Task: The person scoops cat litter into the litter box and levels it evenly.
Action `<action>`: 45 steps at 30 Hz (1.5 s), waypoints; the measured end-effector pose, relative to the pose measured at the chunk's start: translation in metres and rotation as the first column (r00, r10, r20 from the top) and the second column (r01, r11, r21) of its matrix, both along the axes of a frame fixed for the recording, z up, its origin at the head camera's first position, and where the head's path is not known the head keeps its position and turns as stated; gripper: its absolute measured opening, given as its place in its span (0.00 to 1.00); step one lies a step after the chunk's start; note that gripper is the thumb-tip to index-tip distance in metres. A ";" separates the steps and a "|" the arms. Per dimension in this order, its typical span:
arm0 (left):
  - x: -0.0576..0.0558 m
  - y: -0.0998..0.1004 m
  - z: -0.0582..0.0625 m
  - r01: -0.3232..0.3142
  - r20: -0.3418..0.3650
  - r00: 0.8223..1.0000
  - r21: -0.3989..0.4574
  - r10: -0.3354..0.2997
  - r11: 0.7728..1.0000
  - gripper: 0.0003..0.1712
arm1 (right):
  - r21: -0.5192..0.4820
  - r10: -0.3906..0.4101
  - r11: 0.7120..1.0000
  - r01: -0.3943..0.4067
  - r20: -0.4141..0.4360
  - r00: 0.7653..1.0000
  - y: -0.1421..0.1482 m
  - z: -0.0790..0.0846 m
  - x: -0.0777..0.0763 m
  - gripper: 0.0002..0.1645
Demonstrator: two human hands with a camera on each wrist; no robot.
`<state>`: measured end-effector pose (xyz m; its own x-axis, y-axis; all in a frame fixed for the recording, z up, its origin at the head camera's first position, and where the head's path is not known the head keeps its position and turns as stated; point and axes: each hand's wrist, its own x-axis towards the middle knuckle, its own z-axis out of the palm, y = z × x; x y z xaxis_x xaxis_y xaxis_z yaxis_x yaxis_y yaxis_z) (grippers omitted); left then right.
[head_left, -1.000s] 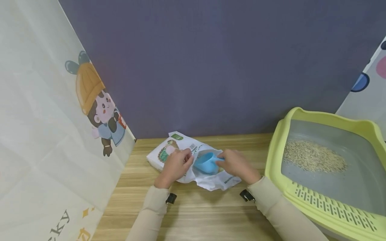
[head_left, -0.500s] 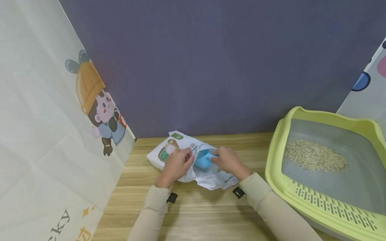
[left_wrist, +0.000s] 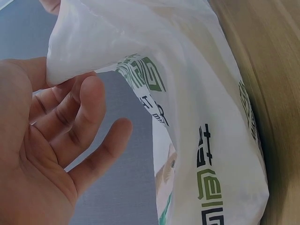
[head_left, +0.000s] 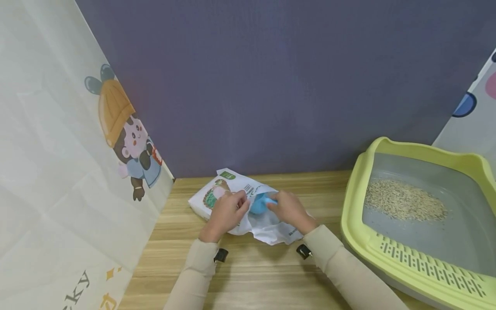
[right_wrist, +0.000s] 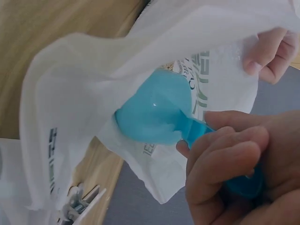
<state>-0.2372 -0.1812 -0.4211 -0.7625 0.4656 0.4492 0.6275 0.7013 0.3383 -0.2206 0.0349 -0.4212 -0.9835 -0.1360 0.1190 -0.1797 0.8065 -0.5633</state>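
A white printed bag (head_left: 200, 204) lies on the wooden table with its mouth toward the right. My left hand (head_left: 226, 212) pinches the edge of the bag's mouth between thumb and fingers, as the left wrist view shows. A blue scoop (right_wrist: 154, 110) is partly inside the mouth, and my right hand (head_left: 289, 210) grips its handle. In the right wrist view, a few pale pellets (right_wrist: 167, 66) show beyond the scoop's bowl, inside the bag. The bag's folds hide most of its contents and the front of the scoop.
To the right stands a litter box with a yellow-green rim (head_left: 350, 211) and a grey basin holding a heap of beige pellets (head_left: 404, 200). A dark panel (head_left: 263, 86) rises behind the table (head_left: 248, 280). A pale wall with a cartoon figure (head_left: 133, 137) borders the left.
My right hand has moved left, taking the scoop deeper into the bag, and the bowl has turned. The left hand keeps its place on the bag's edge.
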 end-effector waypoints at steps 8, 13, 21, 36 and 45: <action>0.001 -0.001 0.000 0.007 0.005 1.000 0.000 -0.007 1.000 0.13 | 0.017 0.003 1.000 -0.003 0.005 1.000 0.003 -0.007 0.005 0.21; 0.001 -0.002 0.000 -0.003 -0.003 1.000 0.014 0.004 1.000 0.13 | 0.047 0.002 0.999 -0.003 0.030 1.000 0.006 -0.014 0.008 0.09; 0.000 -0.003 0.000 -0.011 -0.004 1.000 0.021 0.011 1.000 0.13 | 0.079 -0.031 0.997 0.021 0.121 0.992 0.010 -0.029 0.013 0.12; -0.002 -0.004 -0.001 -0.015 0.009 1.000 0.018 0.015 1.000 0.13 | 0.036 -0.014 0.999 0.009 0.159 0.987 0.018 -0.043 0.022 0.16; -0.003 -0.003 -0.003 -0.017 0.005 1.000 0.025 0.016 1.000 0.12 | -0.037 0.011 0.999 -0.006 0.131 0.991 0.019 -0.045 0.028 0.15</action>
